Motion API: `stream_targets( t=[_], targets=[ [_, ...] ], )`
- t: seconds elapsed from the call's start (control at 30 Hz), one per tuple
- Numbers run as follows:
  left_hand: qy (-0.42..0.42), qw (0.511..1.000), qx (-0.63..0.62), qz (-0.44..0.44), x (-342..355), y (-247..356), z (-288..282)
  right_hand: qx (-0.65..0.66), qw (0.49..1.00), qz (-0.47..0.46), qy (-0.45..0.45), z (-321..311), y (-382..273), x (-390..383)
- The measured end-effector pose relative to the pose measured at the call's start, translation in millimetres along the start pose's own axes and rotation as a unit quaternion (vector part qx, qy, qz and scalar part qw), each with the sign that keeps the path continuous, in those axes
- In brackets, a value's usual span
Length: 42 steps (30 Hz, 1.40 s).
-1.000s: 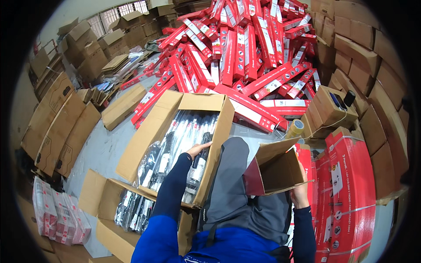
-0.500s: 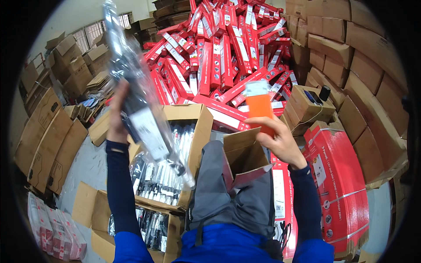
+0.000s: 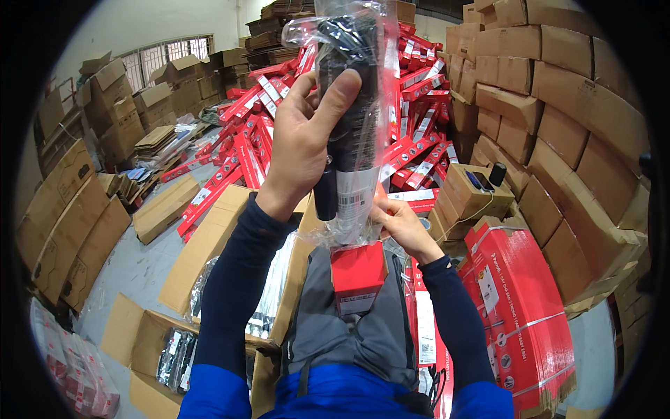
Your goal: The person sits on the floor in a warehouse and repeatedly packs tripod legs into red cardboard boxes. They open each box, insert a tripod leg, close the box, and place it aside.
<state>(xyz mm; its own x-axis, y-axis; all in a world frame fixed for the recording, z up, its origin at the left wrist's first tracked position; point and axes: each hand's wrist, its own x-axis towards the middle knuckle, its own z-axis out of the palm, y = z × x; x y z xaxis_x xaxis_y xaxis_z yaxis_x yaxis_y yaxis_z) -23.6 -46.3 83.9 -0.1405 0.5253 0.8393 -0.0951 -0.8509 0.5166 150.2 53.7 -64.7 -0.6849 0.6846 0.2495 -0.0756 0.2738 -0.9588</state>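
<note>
Two hands reach forward: the left hand [image 3: 301, 140], higher, clasps a bagged black article [image 3: 352, 146], thumb across its front; the right hand [image 3: 407, 227], lower, curls beside its lower end, hold unclear. Below both sits a red box [image 3: 357, 274].

package [image 3: 354, 146] over box [image 3: 357, 272], carton [image 3: 128, 332] left (packets [image 3: 176, 359] inside), stacked cartons [image 3: 569, 150] right, box pile [image 3: 422, 105] behind

A long black item [image 3: 357, 150] in a clear bag [image 3: 386, 91], with a white label [image 3: 352, 199] low down, hangs nearly upright, its bag's lower end just at a narrow red box [image 3: 357, 271].
</note>
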Motion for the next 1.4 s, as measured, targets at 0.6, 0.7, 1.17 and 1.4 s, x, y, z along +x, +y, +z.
stream_targets(
  t=[0.6, 0.7, 1.17, 1.4],
  targets=[
    [0.047, 0.996, -0.002, -0.082, -26, -50, 3, 0.045, 0.998, 0.027, 0.020, -2, 9, 4],
    [-0.039, 0.996, -0.076, 0.017, -48, -40, -9, 0.047, 0.997, -0.065, 0.006, -6, 16, 0],
    [-0.354, 0.907, 0.219, -0.059, -104, -57, -66, 0.046, 0.998, -0.045, -0.021, -19, 48, 4],
    [-0.108, 0.983, 0.116, -0.091, -213, -80, -64, 0.016, 0.998, 0.003, 0.062, 0, 18, 0]
  ],
)
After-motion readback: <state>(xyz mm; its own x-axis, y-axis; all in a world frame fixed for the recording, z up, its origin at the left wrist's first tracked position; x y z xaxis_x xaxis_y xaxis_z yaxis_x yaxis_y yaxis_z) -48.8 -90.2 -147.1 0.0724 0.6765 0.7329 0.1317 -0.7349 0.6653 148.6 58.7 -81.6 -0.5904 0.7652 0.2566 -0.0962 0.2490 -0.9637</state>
